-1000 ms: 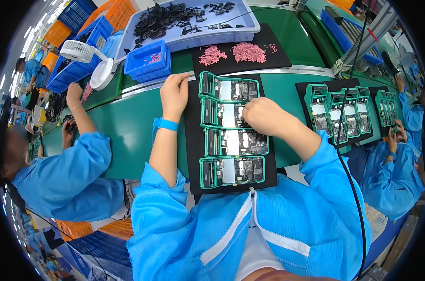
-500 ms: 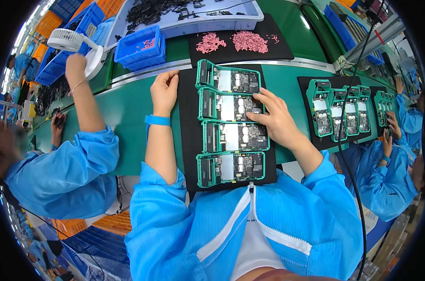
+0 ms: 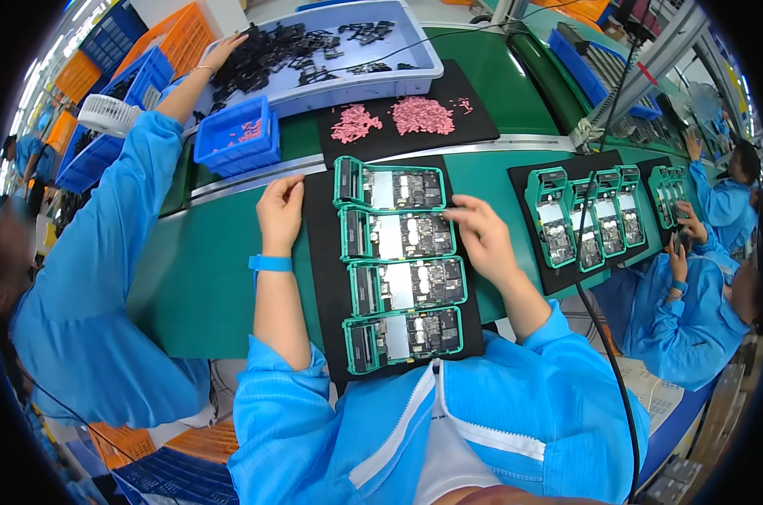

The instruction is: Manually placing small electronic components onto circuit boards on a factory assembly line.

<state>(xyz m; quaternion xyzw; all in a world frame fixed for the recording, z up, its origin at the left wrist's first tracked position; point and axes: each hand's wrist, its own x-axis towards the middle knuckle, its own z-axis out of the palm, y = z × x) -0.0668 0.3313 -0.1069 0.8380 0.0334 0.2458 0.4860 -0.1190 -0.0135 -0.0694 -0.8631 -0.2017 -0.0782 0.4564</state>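
The right hand (image 3: 482, 234), fingers parted, meets the right end of the second-from-top green-framed circuit-board unit (image 3: 411, 235) on a flat black mat (image 3: 324, 252); the left hand (image 3: 280, 210) curls, contents unclear. Probably light, rigid, fragile: hold its rim.

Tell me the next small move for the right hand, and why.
The right hand should probably edge leftward over the second green-framed unit from the top: its fingertips are at that unit's right end, though contact is unclear, and the left hand is away from it, by the far left corner of the black mat.
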